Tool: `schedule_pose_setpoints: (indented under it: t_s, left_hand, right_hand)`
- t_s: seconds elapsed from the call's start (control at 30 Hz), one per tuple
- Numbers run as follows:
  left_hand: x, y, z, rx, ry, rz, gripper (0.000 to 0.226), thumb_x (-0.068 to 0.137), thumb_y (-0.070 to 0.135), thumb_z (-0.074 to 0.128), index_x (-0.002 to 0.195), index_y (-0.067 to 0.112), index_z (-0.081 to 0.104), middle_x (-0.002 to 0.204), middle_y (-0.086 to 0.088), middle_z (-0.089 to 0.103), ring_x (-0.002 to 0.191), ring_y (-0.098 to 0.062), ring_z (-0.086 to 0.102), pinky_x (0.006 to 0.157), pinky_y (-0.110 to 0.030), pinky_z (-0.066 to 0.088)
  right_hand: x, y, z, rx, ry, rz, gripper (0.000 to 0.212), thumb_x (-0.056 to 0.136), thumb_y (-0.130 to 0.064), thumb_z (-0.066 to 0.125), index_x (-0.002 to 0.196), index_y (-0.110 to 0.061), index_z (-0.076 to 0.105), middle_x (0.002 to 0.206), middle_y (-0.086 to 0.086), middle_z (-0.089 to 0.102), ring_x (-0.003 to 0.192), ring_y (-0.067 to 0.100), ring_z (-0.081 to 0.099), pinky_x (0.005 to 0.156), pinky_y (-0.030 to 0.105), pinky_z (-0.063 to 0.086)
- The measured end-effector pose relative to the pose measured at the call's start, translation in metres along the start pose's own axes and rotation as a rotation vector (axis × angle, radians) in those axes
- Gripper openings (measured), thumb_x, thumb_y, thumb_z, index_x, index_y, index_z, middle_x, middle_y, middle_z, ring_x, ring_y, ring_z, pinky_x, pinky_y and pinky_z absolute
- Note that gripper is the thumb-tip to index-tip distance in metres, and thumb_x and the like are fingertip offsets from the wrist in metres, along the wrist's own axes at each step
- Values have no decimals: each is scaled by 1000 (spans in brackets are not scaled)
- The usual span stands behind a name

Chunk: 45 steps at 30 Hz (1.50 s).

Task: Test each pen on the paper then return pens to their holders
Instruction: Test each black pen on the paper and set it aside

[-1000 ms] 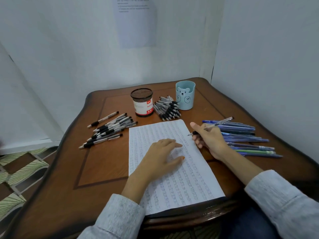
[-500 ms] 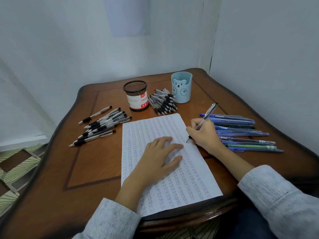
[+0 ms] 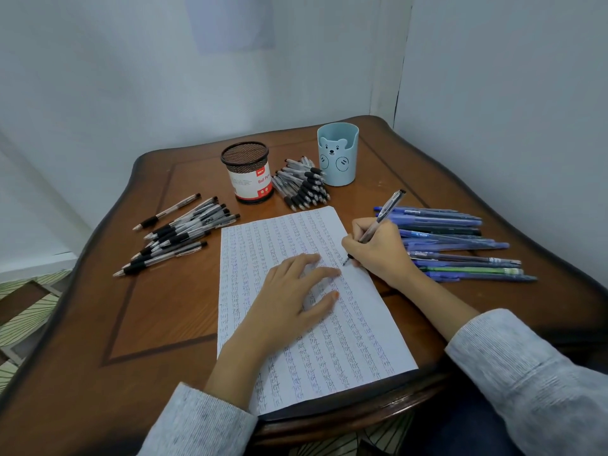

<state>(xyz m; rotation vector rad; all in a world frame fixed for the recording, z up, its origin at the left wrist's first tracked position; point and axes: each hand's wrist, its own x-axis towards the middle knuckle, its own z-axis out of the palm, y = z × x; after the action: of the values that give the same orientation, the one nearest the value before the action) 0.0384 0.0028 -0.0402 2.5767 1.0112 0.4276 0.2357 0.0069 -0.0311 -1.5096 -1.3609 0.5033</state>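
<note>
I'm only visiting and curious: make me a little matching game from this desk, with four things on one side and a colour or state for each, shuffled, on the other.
Things:
1. mesh holder
2. bear cup
3. left hand
4. right hand

Descriptions:
A. grips a pen
B. light blue
C. lies flat on the paper
D. has a red-and-white label

Pairs: 1-D, 2-B, 3-C, 4-A
</note>
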Motion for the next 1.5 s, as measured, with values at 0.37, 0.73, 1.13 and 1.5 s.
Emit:
schedule_pose_setpoints:
  t_s: [0.37,0.73,1.13,1.5]
  left_hand:
    - [0,1,-1,-2,-6,-2,50,88,65,27,131,46,46,145,17,32,136,-3,22,107,-23,13]
    - [-2,3,-3,-10,-7,-16,37,96,52,42,132,46,45,147,18,30,136,0,20,107,-21,10]
    - [-2,1,-2,-21,6,-3,36,96,51,43,132,46,46,146,16,32,136,-2,22,110,-25,14]
    - [-2,1,-2,-50,5,-5,37,96,51,44,132,45,46,146,17,32,136,-1,21,112,-28,14]
  right_hand:
    - [1,-1,-1,34,-9,-9,43,81,6,60,49,-14,38,52,8,42,57,44,58,45,19,40]
    - [1,1,-1,33,-23,-25,44,80,8,60,49,-12,38,49,3,41,43,11,51,45,16,39]
    - [3,6,1,33,0,-48,42,80,7,59,49,-12,37,50,3,39,49,18,45,47,16,35]
    - [1,-6,-9,423,-62,207,26,99,-26,50,79,-10,45,54,4,48,35,5,35,35,14,29]
